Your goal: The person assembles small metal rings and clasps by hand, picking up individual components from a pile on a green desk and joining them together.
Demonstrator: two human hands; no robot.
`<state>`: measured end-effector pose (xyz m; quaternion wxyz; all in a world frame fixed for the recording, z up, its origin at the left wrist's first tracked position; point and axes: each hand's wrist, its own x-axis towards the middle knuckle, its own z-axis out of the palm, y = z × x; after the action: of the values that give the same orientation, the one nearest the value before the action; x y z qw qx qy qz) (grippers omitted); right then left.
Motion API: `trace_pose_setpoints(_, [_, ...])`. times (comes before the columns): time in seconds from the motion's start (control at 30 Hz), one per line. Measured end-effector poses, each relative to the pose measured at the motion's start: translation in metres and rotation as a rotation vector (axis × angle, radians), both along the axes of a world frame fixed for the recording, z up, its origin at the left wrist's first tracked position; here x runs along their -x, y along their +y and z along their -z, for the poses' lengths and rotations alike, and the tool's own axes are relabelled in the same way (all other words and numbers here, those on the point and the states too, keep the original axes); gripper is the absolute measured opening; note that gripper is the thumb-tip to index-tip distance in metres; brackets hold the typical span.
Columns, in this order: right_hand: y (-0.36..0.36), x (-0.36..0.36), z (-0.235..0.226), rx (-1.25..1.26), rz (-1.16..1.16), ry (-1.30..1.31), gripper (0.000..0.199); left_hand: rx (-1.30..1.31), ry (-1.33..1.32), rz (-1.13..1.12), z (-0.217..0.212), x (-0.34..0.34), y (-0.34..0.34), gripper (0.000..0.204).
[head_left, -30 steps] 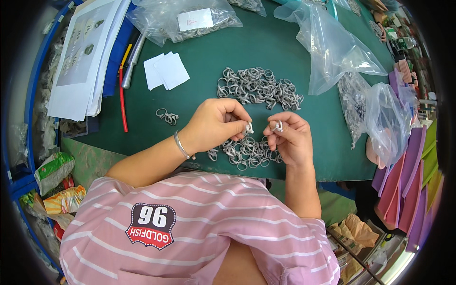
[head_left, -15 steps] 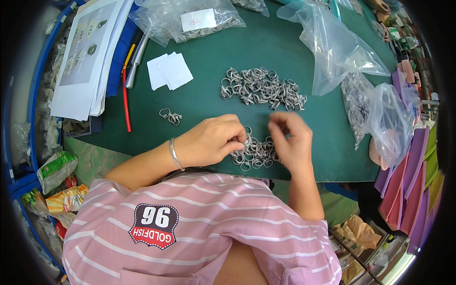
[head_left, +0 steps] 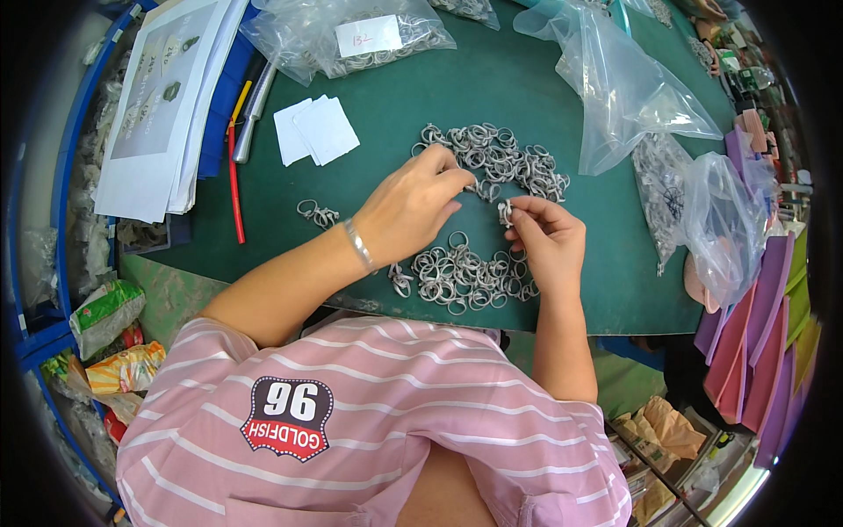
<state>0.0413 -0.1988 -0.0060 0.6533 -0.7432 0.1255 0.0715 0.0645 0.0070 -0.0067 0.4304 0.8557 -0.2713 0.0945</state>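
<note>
My left hand (head_left: 413,206) reaches over the green mat (head_left: 457,88) to the far pile of silver metal rings (head_left: 496,158), its fingertips closed at the pile's near edge; whether they pinch a ring is hidden. My right hand (head_left: 544,237) holds a small silver ring (head_left: 506,211) upright between thumb and fingers. Just below both hands lies a nearer pile of silver rings (head_left: 465,277). A metal bracelet sits on my left wrist.
Two loose rings (head_left: 316,212) lie to the left. White cards (head_left: 316,132), a red pen (head_left: 234,189), a paper stack (head_left: 167,97) and clear bags of parts (head_left: 351,35) (head_left: 632,88) (head_left: 702,211) surround the mat. Purple sheets (head_left: 755,334) stand at the right.
My left hand moved from the near pile up to the far pile of rings. My right hand rose slightly, still holding a ring.
</note>
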Motion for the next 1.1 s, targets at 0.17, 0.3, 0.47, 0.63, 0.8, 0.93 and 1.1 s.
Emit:
trace_pose_setpoints(0.17, [-0.004,0.001,-0.006,-0.278,-0.087,0.117,0.013,-0.051,-0.049,0.013,0.018,-0.013,0.0,0.02])
trace_pose_setpoints(0.3, [0.001,0.001,-0.007,-0.1,-0.102,0.108,0.012,-0.012,0.036,-0.031,0.01,-0.009,0.004,0.02])
trace_pose_setpoints(0.47, [0.005,0.0,-0.014,-0.343,-0.21,0.146,0.012,0.235,0.302,0.133,-0.013,0.004,0.001,0.026])
trace_pose_setpoints(0.63, [0.012,0.003,-0.017,-0.506,-0.235,0.118,0.015,0.386,0.536,0.216,-0.012,0.016,0.003,0.028])
trace_pose_setpoints(0.8, [0.022,0.015,-0.015,-0.458,-0.336,-0.144,0.021,0.571,0.84,0.105,-0.014,0.02,0.006,0.025])
trace_pose_setpoints(0.93, [0.023,0.016,-0.01,-0.272,-0.385,-0.344,0.012,0.562,0.796,0.142,-0.019,0.024,0.011,0.024])
trace_pose_setpoints(1.1, [0.015,0.02,-0.021,-0.575,-0.457,-0.085,0.005,0.477,0.695,0.213,-0.027,0.032,0.02,0.023])
